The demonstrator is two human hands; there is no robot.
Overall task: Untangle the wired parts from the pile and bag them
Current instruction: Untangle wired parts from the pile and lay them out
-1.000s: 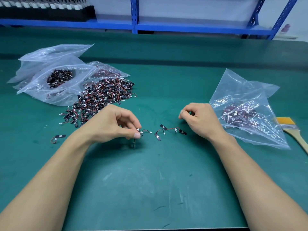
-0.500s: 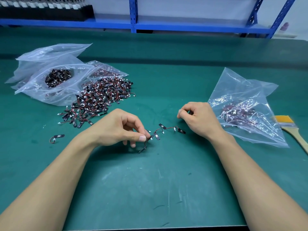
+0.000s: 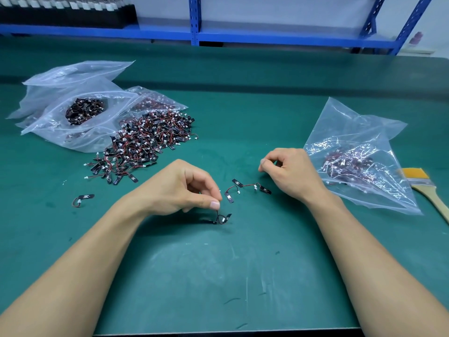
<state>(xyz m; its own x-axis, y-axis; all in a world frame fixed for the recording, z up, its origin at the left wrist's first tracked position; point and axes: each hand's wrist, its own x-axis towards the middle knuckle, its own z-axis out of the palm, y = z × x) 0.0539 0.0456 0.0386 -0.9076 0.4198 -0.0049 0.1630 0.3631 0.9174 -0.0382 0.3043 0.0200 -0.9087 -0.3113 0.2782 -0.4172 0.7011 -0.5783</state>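
Wired part dangles, pinched by left hand; right hand curled, cannot tell if holding anything.

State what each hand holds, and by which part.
The left hand pinches a small black wired part by the upper end of its wire. The right hand is curled; whether it holds anything cannot be told.
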